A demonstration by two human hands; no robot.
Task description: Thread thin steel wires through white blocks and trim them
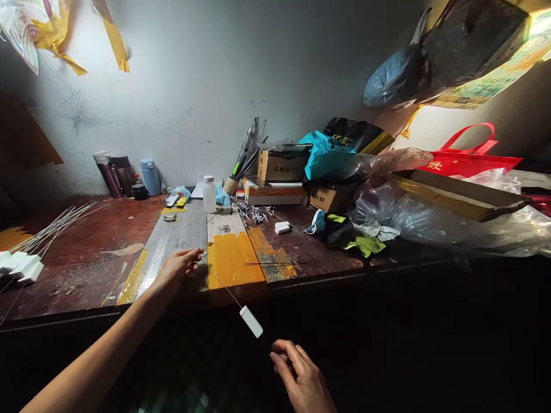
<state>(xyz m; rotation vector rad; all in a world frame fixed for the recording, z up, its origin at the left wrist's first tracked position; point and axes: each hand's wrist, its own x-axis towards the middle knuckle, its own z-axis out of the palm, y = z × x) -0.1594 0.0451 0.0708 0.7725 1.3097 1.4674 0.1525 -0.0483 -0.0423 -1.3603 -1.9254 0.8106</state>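
My left hand (184, 265) is closed in a pinch on a thin wire rod (232, 296) above the front part of the table. From those fingers the rod slants down to the right. At its lower end is a white rectangular block (251, 322), hanging in front of the table edge. A small pale piece shows at my left fingertips, too small to name. My right hand (301, 373) is below and to the right of the block, not touching it. Its fingers are half bent, with a gap between thumb and forefinger and nothing visible in them.
White blocks with rods (26, 265) lie at the left. A steel ruler (155, 261) and yellow tape (230, 261) cover the table's middle. A white bottle (209, 195), small metal parts (224, 229), boxes (279, 166), gloves (365, 244) and plastic bags (422, 221) stand or lie farther back and right.
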